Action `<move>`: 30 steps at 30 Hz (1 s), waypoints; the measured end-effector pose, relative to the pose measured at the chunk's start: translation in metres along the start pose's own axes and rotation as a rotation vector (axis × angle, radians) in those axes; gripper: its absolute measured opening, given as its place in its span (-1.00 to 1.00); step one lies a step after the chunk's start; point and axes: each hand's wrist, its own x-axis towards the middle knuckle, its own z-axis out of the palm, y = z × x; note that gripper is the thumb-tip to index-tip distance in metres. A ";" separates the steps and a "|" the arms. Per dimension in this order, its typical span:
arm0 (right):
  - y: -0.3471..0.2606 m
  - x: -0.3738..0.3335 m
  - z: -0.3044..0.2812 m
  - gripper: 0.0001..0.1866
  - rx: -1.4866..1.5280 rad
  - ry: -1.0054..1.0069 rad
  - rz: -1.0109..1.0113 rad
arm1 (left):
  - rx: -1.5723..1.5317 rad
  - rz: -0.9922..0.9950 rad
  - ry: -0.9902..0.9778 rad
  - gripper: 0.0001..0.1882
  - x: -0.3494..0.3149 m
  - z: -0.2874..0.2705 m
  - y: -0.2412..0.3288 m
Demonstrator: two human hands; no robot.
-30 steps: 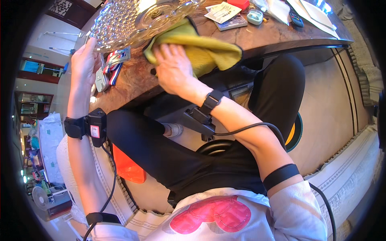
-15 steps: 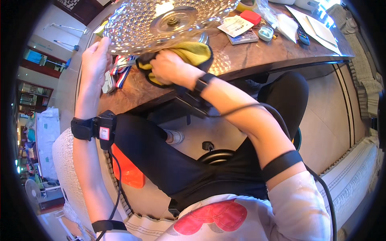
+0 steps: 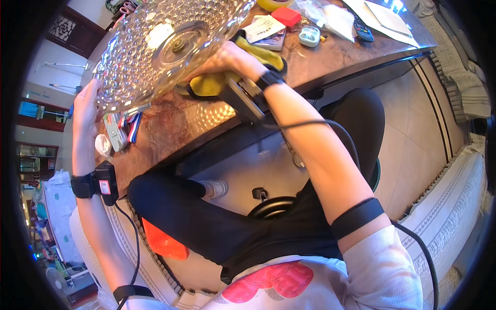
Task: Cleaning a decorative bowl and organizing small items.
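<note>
A large round clear glass plate (image 3: 139, 77), its surface dimpled, is held tilted above the table. My left hand (image 3: 86, 108) grips its left rim, fingers closed around the edge. Under the plate's right side is my right hand (image 3: 230, 58), with a yellow cloth (image 3: 206, 86) edged in dark fabric bunched around it. That hand is closed on the cloth; its fingertips are partly hidden by the plate's rim. Beneath the plate, near my left hand, lie a striped ribbon (image 3: 134, 127), a grey case-like item (image 3: 114, 132) and a small white round item (image 3: 103, 145).
The brown marble-patterned table (image 3: 310, 64) curves in front of my knees. On its far side are a red box (image 3: 286, 16), a small pale green case (image 3: 309, 36), cards, plastic bags, papers and a remote control (image 3: 363, 31). An orange-red plastic item (image 3: 164, 242) is by my left leg.
The plate has shifted left and tilts more steeply, with my left hand moving along at its rim. My right hand and the cloth have moved outward, toward the plate's right side.
</note>
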 end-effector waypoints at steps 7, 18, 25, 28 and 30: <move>-0.062 0.005 0.018 -0.46 -0.207 0.038 0.133 | 0.150 0.079 0.140 -0.79 -0.025 -0.018 -0.006; -0.078 0.012 0.058 -0.60 0.271 0.506 -0.213 | 0.228 0.083 0.171 -0.72 -0.059 -0.049 -0.012; -0.045 0.031 0.012 -0.59 0.341 0.111 -0.391 | 0.216 0.072 0.186 -0.73 -0.066 -0.037 -0.011; -0.051 0.038 0.010 -0.58 0.453 0.056 -0.458 | 0.226 0.086 0.192 -0.74 -0.069 -0.030 -0.004; -0.053 0.041 0.015 -0.58 0.398 0.026 -0.432 | 0.176 0.057 0.181 -0.74 -0.066 -0.025 -0.005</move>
